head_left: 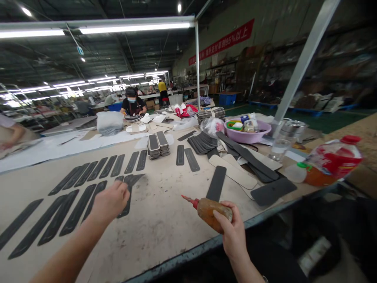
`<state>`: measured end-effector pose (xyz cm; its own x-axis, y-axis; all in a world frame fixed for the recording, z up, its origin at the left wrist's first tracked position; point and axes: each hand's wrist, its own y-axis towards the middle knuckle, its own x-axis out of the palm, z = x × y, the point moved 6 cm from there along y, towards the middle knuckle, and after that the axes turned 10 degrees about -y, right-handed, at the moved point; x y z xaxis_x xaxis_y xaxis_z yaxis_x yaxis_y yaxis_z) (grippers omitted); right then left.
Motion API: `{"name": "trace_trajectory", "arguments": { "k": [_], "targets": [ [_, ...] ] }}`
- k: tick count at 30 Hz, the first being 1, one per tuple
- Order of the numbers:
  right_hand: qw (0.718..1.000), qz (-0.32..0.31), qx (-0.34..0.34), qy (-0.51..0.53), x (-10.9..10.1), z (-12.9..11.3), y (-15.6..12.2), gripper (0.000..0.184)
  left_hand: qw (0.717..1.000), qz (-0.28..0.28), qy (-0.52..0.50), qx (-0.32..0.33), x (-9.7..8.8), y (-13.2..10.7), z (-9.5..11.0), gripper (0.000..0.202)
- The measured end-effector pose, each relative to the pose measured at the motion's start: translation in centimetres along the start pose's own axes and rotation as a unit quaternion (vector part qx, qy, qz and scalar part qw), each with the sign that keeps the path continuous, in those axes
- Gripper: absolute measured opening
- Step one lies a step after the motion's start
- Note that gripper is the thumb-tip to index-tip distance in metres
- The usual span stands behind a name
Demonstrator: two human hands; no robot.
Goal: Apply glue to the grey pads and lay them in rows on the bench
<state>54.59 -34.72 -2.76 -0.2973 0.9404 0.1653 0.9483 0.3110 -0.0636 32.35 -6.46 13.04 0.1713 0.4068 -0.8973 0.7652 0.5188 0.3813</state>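
Your right hand [234, 226] grips the bottle [213, 215] above the table's [159, 230] near side; best hold its tip [186, 199] clear of the strips [59, 218]. Your left hand [112, 199] curls at a dark strip [126, 206] to the left, grip unclear; it should lie flat

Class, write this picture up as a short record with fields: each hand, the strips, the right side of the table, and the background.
Left hand: at a dark strip; grip unclear
Right hand: holding an amber bottle, red nozzle pointing left
Strips: many laid out flat, left of the bottle
Table, right side: purple basin, drinking glass
Background: seated person, red banner
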Motion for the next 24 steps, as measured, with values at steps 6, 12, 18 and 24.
{"name": "trace_trajectory", "arguments": {
  "k": [6, 12, 18, 24],
  "targets": [
    [1.000, -0.013, -0.006, 0.007, -0.2, -0.6, -0.4, 0.046, 0.987, -0.142, -0.066, -0.025, 7.0, -6.8, 2.9, 0.034],
    [1.000, -0.022, 0.002, 0.009, -0.5, -0.3, -0.5, 0.048, 0.963, -0.246, -0.083, -0.067, 9.3, -5.8, 3.8, 0.032],
    [0.999, -0.021, 0.009, 0.045, -1.0, -0.8, -0.4, 0.048, 0.957, -0.268, -0.082, -0.076, 9.4, -5.3, 4.2, 0.027],
    [0.993, 0.006, -0.004, 0.117, -2.0, -2.8, -0.1, 0.043, 0.974, -0.162, -0.145, -0.062, 8.8, -4.0, 5.2, 0.040]
  ]
}}
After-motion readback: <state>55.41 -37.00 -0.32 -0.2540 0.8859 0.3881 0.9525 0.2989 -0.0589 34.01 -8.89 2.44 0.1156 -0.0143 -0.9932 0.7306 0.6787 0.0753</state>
